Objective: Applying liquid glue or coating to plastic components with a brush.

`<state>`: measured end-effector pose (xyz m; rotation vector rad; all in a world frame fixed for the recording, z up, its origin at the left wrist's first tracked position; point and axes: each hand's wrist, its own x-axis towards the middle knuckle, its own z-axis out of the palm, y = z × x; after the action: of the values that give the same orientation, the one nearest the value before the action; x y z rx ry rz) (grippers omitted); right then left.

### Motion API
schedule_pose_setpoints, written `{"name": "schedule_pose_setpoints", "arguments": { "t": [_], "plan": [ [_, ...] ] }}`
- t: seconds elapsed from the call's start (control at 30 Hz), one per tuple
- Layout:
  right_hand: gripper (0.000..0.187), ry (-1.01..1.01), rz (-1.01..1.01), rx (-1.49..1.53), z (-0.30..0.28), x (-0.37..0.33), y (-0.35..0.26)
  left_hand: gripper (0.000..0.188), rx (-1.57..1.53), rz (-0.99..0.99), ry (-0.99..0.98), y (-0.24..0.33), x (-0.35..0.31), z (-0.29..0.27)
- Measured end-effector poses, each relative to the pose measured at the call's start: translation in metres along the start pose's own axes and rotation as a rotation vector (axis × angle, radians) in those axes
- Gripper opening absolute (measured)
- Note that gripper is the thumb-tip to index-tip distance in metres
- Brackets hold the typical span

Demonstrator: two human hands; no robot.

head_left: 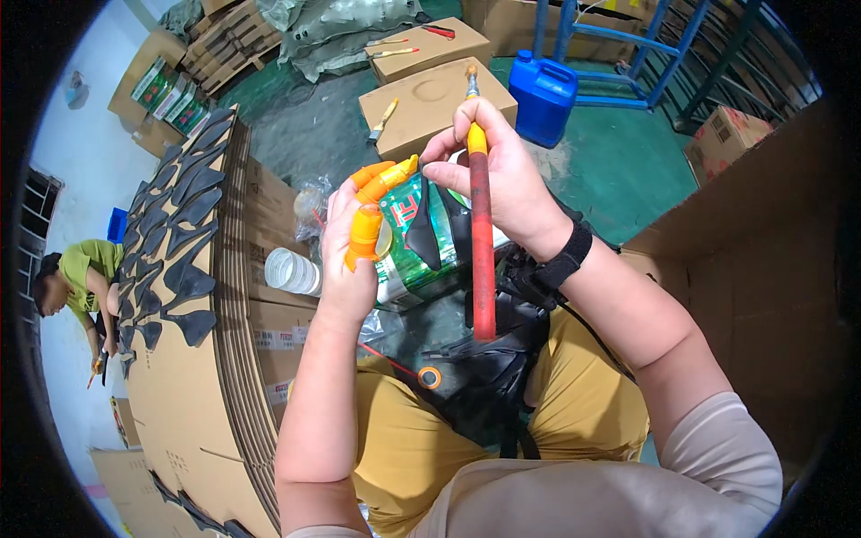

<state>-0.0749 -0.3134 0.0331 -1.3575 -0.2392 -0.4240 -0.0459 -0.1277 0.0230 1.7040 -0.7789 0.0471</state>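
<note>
Floor (628, 166): green, worn. Left: a tall stack of cardboard sheets (184, 394), rows of black pieces (190, 278) laid on top; another person (88, 267) in a yellow-green top bends beside it. Far: two cardboard boxes, a paintbrush (387, 119) on the nearer box (439, 106); to their right, a blue jug (543, 97) before a blue metal frame (540, 27). Right, near: a large open carton (762, 269). Before me: a green tin (417, 276), a clear plastic tub (291, 272) to its left.

My right hand (498, 166): closed on a red-handled brush (482, 233), bristles pointing far, handle end toward me. My left hand (354, 229): orange covers on some fingers, fingers bent. A black flap (422, 235) hangs between my hands, over the tin, its top beside my left fingertips and right thumb; whether the left grips it, I cannot tell.
</note>
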Motion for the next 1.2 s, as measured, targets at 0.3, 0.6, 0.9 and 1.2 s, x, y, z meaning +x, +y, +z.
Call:
{"name": "schedule_pose_setpoints", "arguments": {
  "t": [0.3,0.6,0.9,1.2],
  "plan": [
    [0.037,0.076,-0.02,-0.022,0.004,-0.004,0.0,0.04,0.087,0.016,0.013,0.0,0.001,0.008],
    [0.039,0.127,-0.057,-0.028,0.006,-0.002,0.003,0.039,0.136,0.028,0.007,-0.003,0.001,0.009],
    [0.036,0.08,-0.027,0.005,0.008,-0.003,0.005,0.037,0.168,0.115,0.002,-0.001,0.005,0.013],
    [0.037,0.092,-0.058,-0.051,0.008,-0.004,0.009,0.041,0.368,0.228,-0.014,-0.001,0.007,0.009]
  ]
}}
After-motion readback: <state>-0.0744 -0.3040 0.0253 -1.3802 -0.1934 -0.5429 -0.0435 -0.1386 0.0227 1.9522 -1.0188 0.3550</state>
